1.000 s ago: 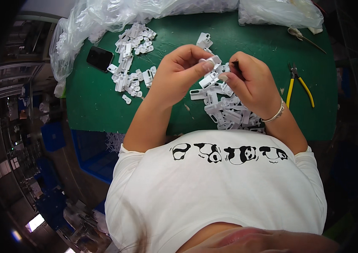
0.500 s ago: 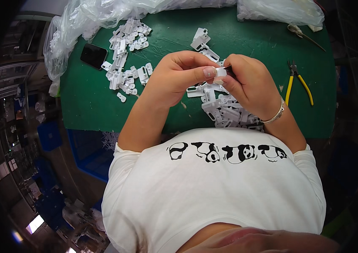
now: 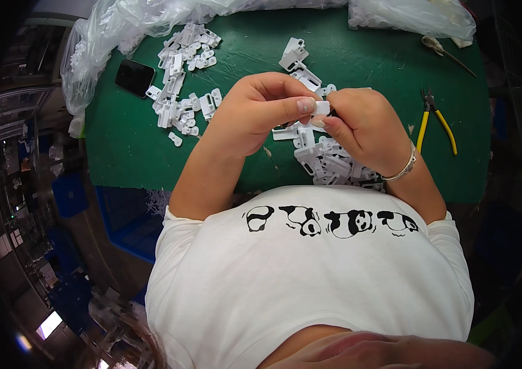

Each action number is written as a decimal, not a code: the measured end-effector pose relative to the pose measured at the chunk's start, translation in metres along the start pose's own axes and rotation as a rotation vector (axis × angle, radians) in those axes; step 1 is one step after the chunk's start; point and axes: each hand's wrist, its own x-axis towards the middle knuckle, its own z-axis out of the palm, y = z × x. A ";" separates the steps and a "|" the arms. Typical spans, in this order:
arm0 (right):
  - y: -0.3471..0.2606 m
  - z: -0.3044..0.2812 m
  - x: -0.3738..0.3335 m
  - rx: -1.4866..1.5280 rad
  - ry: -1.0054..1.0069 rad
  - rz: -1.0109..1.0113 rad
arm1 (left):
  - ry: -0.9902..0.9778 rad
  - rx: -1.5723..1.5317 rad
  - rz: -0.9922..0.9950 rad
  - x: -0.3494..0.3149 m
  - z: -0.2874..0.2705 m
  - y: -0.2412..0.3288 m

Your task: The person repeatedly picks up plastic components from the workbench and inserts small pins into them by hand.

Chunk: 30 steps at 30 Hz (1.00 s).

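Note:
Over the middle of the table, my left hand (image 3: pixel 267 112) is closed, its thumb and forefinger pinching a small white plastic part (image 3: pixel 321 108). My right hand (image 3: pixel 368 126) is curled close against that part, its thumb just below it. A small dark tool (image 3: pixel 333 112) shows between the right fingers; most of it is hidden, so its exact kind cannot be made out. Below my hands lies a heap of white plastic parts (image 3: pixel 335 165) with slots and holes, and several more similar parts (image 3: pixel 293 54) lie just beyond my fingers.
On the green table (image 3: pixel 236 49), another pile of white parts (image 3: pixel 178 114) spreads at the left, beside a black phone (image 3: pixel 135 78). Yellow-handled nippers (image 3: pixel 435 126) lie at the right, with a thin stick-like tool (image 3: pixel 448 55) behind. Clear plastic bags (image 3: pixel 411 17) line the far edge.
My right hand has turned slightly around the white part, and its thumb has dropped a little away from it. Less of the dark tool shows. My left hand keeps its pinch.

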 end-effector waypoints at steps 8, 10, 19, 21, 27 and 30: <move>-0.001 -0.001 -0.001 0.069 0.139 0.003 | -0.023 -0.025 0.021 -0.001 0.000 -0.001; -0.001 -0.002 -0.001 0.066 0.123 0.008 | -0.011 -0.008 0.014 -0.001 0.001 -0.001; 0.001 -0.007 0.001 0.028 -0.059 0.051 | -0.040 -0.025 -0.007 0.001 -0.001 -0.003; 0.001 -0.007 0.001 0.027 -0.091 0.035 | -0.039 -0.011 0.012 0.002 -0.002 -0.004; 0.001 -0.007 0.001 0.119 -0.120 -0.050 | 0.187 0.296 0.176 0.011 -0.005 -0.005; 0.003 -0.005 0.000 0.137 0.058 -0.074 | 0.111 0.837 0.198 0.017 -0.007 -0.013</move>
